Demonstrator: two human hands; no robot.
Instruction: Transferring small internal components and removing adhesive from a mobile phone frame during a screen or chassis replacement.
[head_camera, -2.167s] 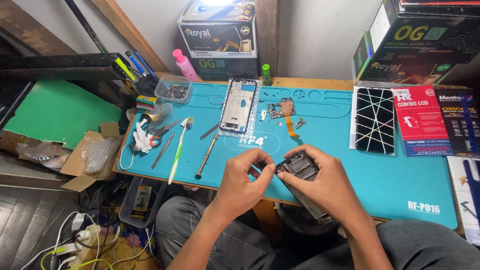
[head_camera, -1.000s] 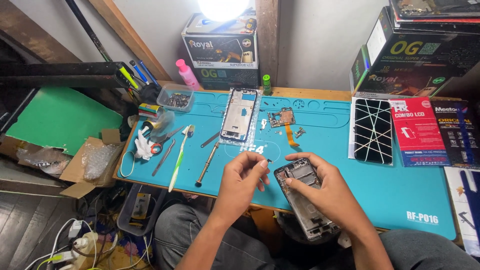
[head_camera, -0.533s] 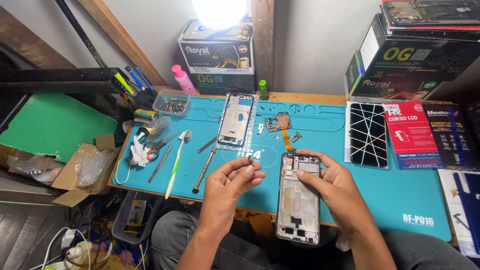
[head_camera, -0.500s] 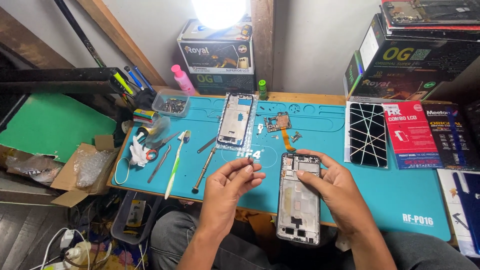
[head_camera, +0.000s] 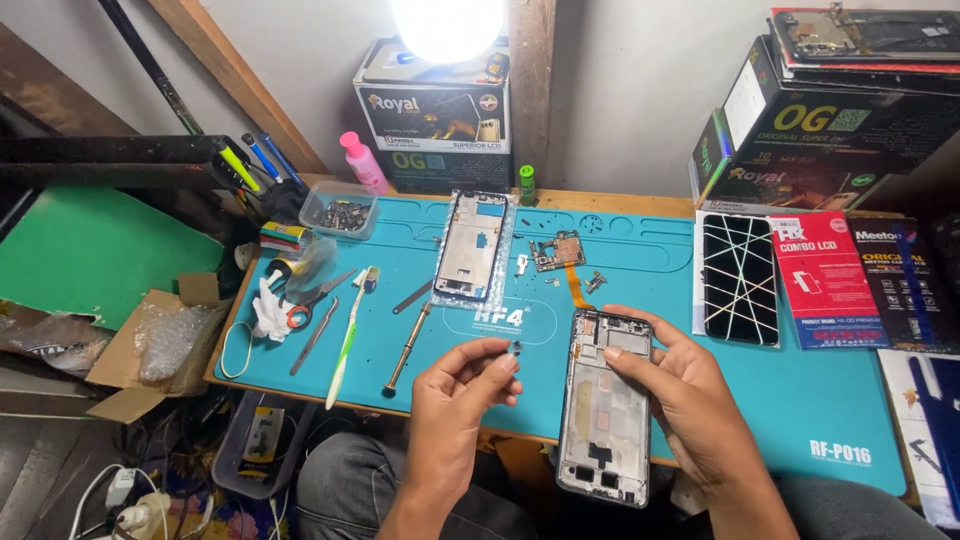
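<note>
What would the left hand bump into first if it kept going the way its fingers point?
The left hand points up and right, toward the open dark phone frame held by the right hand. It would probably meet that frame's left edge first, though depth is unclear.

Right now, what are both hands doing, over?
Left hand pinches a tiny dark part, too small to identify. Right hand steadies the opened black phone frame on the teal work mat. Nothing between them.
</note>
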